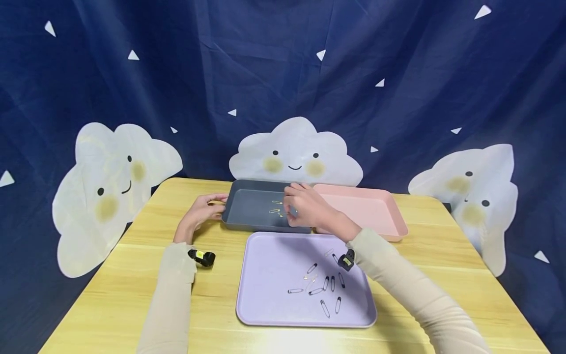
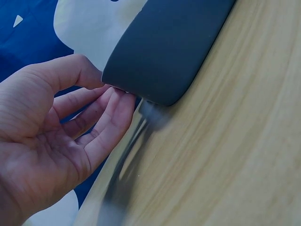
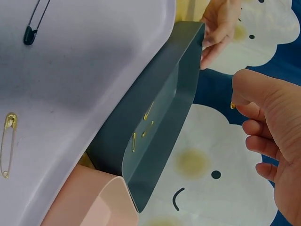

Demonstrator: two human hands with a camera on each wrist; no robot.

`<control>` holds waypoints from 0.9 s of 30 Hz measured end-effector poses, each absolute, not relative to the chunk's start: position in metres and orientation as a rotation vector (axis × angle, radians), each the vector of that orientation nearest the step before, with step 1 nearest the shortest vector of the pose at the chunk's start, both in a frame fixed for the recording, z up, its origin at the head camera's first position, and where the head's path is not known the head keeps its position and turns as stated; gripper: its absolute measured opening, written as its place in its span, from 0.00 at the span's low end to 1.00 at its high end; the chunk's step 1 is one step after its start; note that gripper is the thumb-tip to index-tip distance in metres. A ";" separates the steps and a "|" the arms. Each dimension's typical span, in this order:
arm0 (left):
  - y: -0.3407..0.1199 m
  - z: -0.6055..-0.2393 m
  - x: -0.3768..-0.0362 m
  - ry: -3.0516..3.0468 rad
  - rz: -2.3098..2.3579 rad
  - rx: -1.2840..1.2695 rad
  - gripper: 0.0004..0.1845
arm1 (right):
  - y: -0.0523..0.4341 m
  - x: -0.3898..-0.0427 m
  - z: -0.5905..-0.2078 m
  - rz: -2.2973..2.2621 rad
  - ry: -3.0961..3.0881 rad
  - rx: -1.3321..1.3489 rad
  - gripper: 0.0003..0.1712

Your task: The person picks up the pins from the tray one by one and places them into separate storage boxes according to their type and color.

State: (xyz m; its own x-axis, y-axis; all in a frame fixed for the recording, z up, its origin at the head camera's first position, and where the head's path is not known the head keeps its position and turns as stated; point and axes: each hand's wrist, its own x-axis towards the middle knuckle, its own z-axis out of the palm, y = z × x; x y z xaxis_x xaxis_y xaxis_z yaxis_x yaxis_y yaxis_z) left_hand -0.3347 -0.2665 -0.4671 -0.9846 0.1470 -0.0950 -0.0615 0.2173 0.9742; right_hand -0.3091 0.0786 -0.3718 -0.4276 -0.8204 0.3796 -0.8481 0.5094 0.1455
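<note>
My left hand (image 1: 212, 207) pinches the left rim of a dark grey tray (image 1: 247, 223), thumb on top and fingers beneath, as the left wrist view shows at the tray's corner (image 2: 164, 52). My right hand (image 1: 295, 209) hovers over the grey tray's right part and pinches a small gold safety pin (image 3: 232, 105) between thumb and forefinger. A few gold safety pins (image 1: 276, 210) lie inside the grey tray (image 3: 186, 89). In front of it, a lilac tray (image 1: 269, 260) holds several loose safety pins (image 1: 325, 290), dark and gold.
A pink tray (image 1: 376, 211) stands against the grey tray's right side. All trays rest on a light wooden table (image 1: 128, 280). A dark blue cloth backdrop with white cloud shapes (image 1: 295, 152) hangs behind the table's far edge.
</note>
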 end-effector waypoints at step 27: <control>-0.268 -0.467 -0.335 2.333 1.842 0.072 0.29 | 0.058 -0.337 -0.361 0.074 -2.422 1.320 0.05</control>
